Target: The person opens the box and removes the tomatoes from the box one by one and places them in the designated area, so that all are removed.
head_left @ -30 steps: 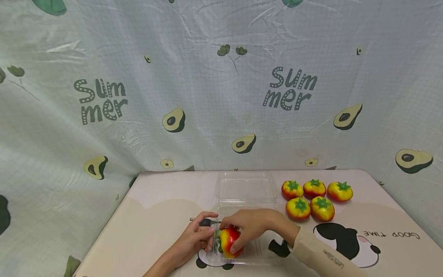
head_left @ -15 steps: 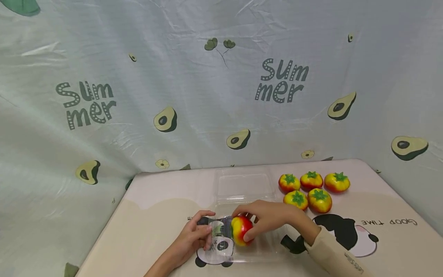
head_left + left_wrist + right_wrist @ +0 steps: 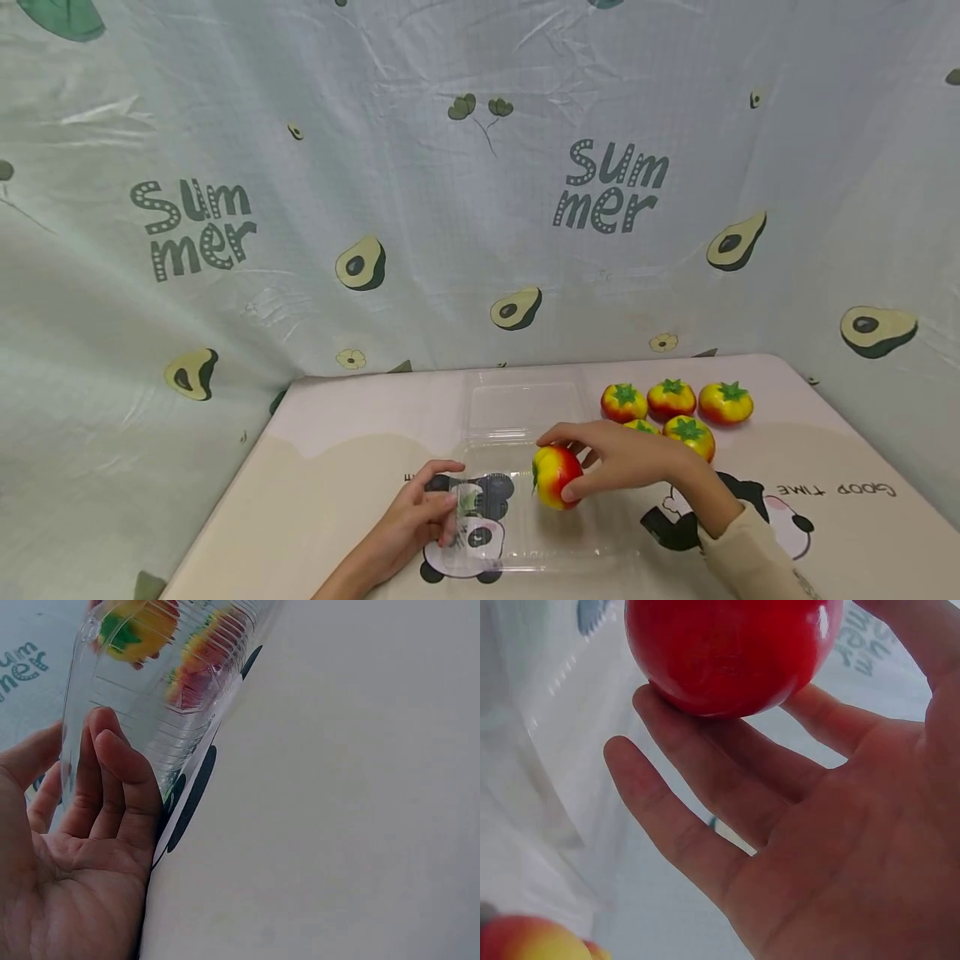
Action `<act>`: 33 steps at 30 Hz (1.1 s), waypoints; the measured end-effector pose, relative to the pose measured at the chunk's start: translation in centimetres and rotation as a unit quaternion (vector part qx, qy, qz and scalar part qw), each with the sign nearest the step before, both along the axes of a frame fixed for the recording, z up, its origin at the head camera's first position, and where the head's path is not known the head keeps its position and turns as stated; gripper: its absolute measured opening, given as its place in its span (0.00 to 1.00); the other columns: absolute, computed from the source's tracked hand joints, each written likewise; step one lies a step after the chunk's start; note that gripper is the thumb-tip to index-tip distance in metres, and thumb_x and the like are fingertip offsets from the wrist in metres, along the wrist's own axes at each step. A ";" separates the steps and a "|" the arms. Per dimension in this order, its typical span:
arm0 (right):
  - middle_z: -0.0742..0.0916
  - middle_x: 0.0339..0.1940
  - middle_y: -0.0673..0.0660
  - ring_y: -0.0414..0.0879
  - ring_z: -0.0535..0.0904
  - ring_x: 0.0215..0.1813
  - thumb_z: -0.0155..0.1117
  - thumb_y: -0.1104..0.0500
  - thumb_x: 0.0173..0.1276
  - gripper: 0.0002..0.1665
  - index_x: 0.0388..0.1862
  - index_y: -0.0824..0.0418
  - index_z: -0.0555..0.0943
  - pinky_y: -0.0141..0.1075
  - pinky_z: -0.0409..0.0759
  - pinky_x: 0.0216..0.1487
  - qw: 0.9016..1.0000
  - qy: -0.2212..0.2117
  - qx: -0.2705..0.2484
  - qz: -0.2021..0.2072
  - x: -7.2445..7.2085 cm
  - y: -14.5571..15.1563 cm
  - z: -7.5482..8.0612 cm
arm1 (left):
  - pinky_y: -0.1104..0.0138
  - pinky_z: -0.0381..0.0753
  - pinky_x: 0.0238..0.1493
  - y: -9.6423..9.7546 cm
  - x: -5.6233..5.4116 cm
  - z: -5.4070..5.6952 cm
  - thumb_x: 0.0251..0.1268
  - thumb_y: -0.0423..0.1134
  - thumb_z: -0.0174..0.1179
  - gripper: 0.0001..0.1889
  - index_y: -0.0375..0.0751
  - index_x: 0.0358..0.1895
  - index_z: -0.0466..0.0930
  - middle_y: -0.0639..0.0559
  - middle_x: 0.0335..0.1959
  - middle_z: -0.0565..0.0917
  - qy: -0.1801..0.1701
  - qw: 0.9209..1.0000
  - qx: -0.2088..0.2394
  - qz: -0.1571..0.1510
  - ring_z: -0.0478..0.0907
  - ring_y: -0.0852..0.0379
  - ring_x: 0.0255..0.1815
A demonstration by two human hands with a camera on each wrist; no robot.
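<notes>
A shiny red-and-yellow toy persimmon [image 3: 557, 477] with a green leafy top sits between the thumb and fingers of my right hand [image 3: 618, 454]. It is tipped on its side over the base of a clear plastic clamshell box [image 3: 517, 550]. In the right wrist view its red underside [image 3: 731, 652] lies against my fingertips. My left hand [image 3: 420, 512] rests at the left wall of the box, fingers loosely bent against it. The left wrist view shows those fingers [image 3: 124, 784] beside the ribbed clear wall.
Several more toy persimmons [image 3: 724, 403] stand in two rows right of the box, leaf side up; my right hand partly covers one. The box's open lid [image 3: 528, 407] lies flat behind its base. A printed mat [image 3: 337, 483] covers the table, with a patterned curtain [image 3: 442, 192] behind.
My right hand has carried the toy persimmon rightward from the box's left end to above its middle. The left hand has stayed at the box's left wall. The head view has shifted slightly.
</notes>
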State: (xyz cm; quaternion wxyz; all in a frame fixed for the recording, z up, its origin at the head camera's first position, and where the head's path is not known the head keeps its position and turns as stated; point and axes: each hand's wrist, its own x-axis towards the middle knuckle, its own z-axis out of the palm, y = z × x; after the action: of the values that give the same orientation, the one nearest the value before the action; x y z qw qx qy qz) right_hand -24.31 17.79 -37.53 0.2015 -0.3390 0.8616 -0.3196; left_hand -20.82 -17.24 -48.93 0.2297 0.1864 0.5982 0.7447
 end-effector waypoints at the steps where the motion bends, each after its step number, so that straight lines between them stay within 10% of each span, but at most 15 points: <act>1: 0.84 0.60 0.45 0.44 0.79 0.61 0.75 0.45 0.64 0.35 0.69 0.46 0.75 0.39 0.84 0.58 1.000 0.004 -0.005 -0.005 0.0 0.3 0.1 | 0.72 0.80 0.33 0.0 0.0 0.0 0.81 0.34 0.49 0.25 0.38 0.75 0.54 0.60 0.26 0.83 -0.001 1.000 0.000 0.001 0.77 0.65 0.25; 33: 0.80 0.68 0.62 0.56 0.79 0.62 0.73 0.50 0.68 0.36 0.71 0.53 0.71 0.31 0.82 0.57 0.988 0.057 -0.077 -0.124 0.4 9.8 2.0 | 0.72 0.79 0.33 0.0 0.1 0.3 0.81 0.31 0.48 0.26 0.36 0.75 0.53 0.60 0.26 0.82 -0.002 1.000 0.007 -0.003 0.77 0.65 0.25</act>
State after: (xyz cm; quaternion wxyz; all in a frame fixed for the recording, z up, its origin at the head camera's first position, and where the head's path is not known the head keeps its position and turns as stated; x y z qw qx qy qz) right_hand -23.95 27.57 -35.57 0.0843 -0.2616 0.8798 -0.3878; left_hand -20.72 -17.20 -48.64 0.2319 0.1886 0.5919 0.7485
